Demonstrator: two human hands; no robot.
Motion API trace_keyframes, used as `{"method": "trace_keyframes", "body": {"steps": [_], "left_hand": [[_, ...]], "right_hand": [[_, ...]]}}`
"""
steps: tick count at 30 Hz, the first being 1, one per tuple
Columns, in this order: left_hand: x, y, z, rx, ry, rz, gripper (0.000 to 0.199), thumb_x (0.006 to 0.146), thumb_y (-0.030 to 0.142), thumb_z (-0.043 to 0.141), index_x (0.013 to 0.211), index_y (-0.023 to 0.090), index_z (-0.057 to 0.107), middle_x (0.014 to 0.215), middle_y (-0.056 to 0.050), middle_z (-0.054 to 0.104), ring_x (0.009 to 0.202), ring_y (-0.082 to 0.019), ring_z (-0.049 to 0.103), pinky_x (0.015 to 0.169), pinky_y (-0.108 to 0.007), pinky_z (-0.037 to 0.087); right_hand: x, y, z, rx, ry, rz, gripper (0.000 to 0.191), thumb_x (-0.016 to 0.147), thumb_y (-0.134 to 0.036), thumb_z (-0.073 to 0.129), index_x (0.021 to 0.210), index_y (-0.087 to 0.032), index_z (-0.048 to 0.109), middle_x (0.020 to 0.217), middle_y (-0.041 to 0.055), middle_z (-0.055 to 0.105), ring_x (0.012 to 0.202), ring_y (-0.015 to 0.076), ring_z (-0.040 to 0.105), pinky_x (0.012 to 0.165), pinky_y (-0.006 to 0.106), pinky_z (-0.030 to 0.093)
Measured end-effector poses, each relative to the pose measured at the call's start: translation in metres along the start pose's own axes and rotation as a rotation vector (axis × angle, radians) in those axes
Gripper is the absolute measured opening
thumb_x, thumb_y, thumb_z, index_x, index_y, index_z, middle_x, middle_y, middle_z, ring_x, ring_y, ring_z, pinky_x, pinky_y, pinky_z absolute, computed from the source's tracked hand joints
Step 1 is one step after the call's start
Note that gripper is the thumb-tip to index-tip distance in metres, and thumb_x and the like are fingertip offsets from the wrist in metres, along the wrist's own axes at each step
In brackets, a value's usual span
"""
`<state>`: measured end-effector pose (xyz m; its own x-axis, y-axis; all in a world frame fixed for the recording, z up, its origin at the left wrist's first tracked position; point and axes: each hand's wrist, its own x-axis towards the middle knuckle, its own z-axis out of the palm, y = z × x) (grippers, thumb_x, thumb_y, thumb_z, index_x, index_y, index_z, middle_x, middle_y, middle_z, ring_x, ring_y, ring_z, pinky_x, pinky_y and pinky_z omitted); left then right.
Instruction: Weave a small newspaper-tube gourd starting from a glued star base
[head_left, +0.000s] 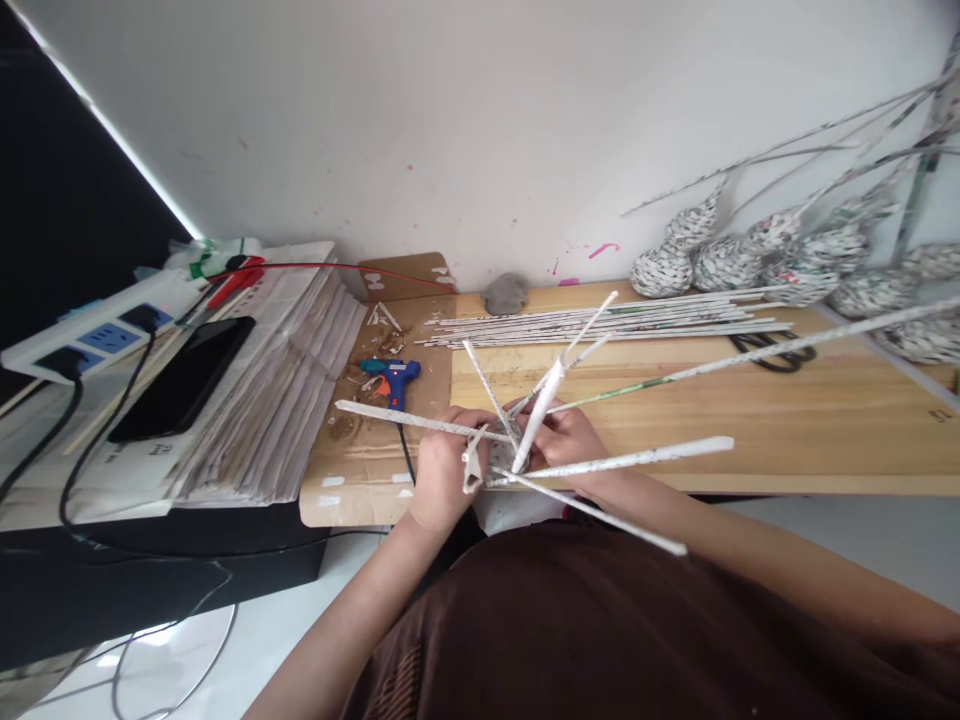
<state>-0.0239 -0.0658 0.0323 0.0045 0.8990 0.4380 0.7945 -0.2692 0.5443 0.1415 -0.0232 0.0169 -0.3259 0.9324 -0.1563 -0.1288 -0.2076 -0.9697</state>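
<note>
A small woven paper piece (508,447) is held between my hands at the table's front edge, with several rolled paper sticks spreading out from it. My left hand (448,465) grips its left side, fingers curled and partly hidden behind it. On the right side, my right hand (564,438) is closed on the piece, close to a long paper stick (720,358) that stretches toward the upper right. One thick white stick (538,415) points up toward the camera.
A blue glue gun (400,380) lies on cardboard (322,498). Loose paper sticks (615,320), black scissors (772,352) and woven gourd shapes (664,270) are behind and right. Newspapers (262,440), a phone (184,380) and a power strip (105,335) sit left.
</note>
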Motion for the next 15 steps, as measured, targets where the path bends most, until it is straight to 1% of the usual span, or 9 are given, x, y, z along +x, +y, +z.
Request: {"method": "trace_keyframes", "body": {"steps": [2, 5, 8, 11, 15], "left_hand": [[0.002, 0.001, -0.008, -0.095, -0.085, -0.086, 0.019, 0.082, 0.015, 0.062, 0.096, 0.021, 0.072, 0.097, -0.004, 0.074, 0.091, -0.019, 0.069, 0.084, -0.028, 0.053], [0.003, -0.003, -0.023, -0.248, -0.209, -0.210, 0.030, 0.079, 0.019, 0.064, 0.108, 0.020, 0.071, 0.107, -0.006, 0.074, 0.092, -0.019, 0.070, 0.083, -0.029, 0.055], [0.006, -0.010, -0.037, -0.443, -0.333, -0.267, 0.036, 0.081, 0.022, 0.060, 0.116, 0.017, 0.068, 0.110, -0.008, 0.074, 0.098, -0.021, 0.070, 0.085, -0.031, 0.056], [0.012, -0.015, -0.045, -0.579, -0.403, -0.332, 0.034, 0.081, 0.028, 0.061, 0.110, 0.015, 0.071, 0.108, -0.010, 0.074, 0.096, -0.023, 0.070, 0.083, -0.033, 0.058], [0.023, -0.016, -0.045, -0.632, -0.422, -0.411, 0.029, 0.074, 0.031, 0.069, 0.097, 0.015, 0.075, 0.098, -0.010, 0.076, 0.087, -0.023, 0.071, 0.074, -0.032, 0.059]], "right_hand": [[0.000, 0.001, -0.002, -0.041, 0.005, -0.018, 0.018, 0.079, -0.035, 0.067, 0.090, -0.021, 0.068, 0.069, 0.0001, 0.068, 0.055, 0.0163, 0.062, 0.052, 0.029, 0.050], [0.001, 0.002, -0.004, -0.090, 0.012, -0.067, 0.018, 0.080, -0.033, 0.066, 0.092, -0.019, 0.068, 0.074, 0.0018, 0.069, 0.058, 0.0154, 0.062, 0.053, 0.028, 0.051], [0.003, 0.004, -0.005, -0.110, -0.011, -0.101, 0.019, 0.081, -0.031, 0.065, 0.094, -0.019, 0.068, 0.077, 0.0025, 0.069, 0.060, 0.0152, 0.062, 0.054, 0.027, 0.051], [0.004, 0.007, -0.005, -0.109, -0.025, -0.117, 0.019, 0.080, -0.030, 0.065, 0.096, -0.020, 0.067, 0.072, 0.0003, 0.066, 0.056, 0.0140, 0.060, 0.052, 0.026, 0.049], [0.004, 0.005, -0.004, -0.156, -0.013, -0.157, 0.018, 0.079, -0.029, 0.064, 0.094, -0.020, 0.068, 0.072, 0.0000, 0.066, 0.057, 0.0140, 0.059, 0.053, 0.026, 0.048]]}}
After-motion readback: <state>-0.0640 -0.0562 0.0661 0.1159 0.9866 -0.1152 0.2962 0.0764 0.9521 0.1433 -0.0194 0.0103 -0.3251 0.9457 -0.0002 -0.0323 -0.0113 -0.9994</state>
